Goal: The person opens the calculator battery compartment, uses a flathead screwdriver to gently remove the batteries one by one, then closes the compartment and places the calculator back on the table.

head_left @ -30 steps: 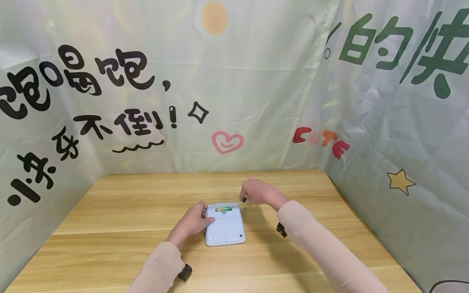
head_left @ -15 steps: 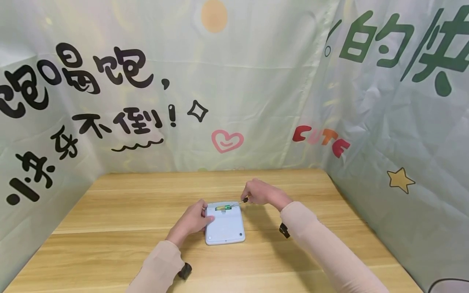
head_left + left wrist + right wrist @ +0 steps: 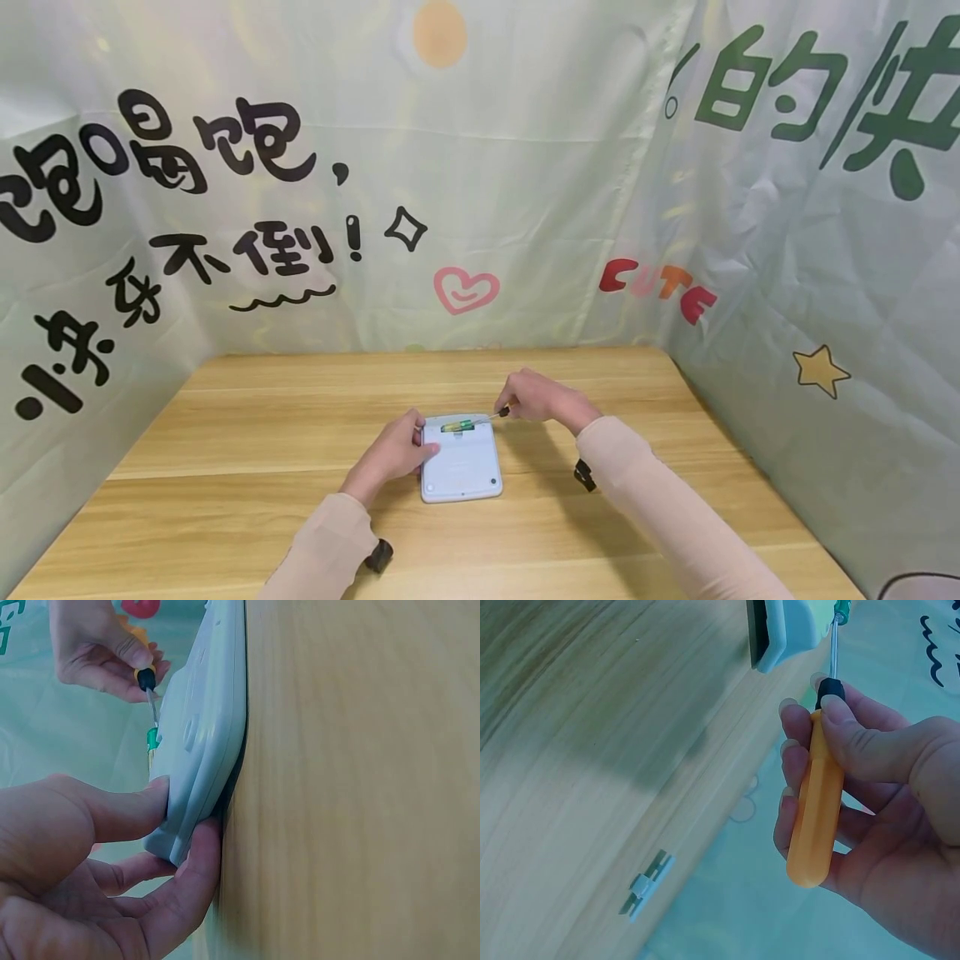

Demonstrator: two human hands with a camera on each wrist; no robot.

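A pale blue device [image 3: 461,467] with rounded corners, perhaps a calculator, lies with its back up on the table. A green and yellow battery [image 3: 454,427] shows in the uncovered slot near its far edge. My left hand [image 3: 393,448] pinches the device's left edge, thumb on top and fingers at the side and below, also plain in the left wrist view. From the right, my right hand [image 3: 536,395] grips a screwdriver [image 3: 817,802] by its orange handle and black collar. Its metal shaft reaches the battery's green end; exact tip contact is too small to tell.
A small pale blue battery cover [image 3: 651,885] lies on the wooden table [image 3: 315,400], seen in the right wrist view. Printed fabric walls [image 3: 525,192] stand behind the table and on both sides.
The right hand with the screwdriver has shifted very slightly to the right. The battery appears slightly more tilted in its slot. Left hand and device hold still.
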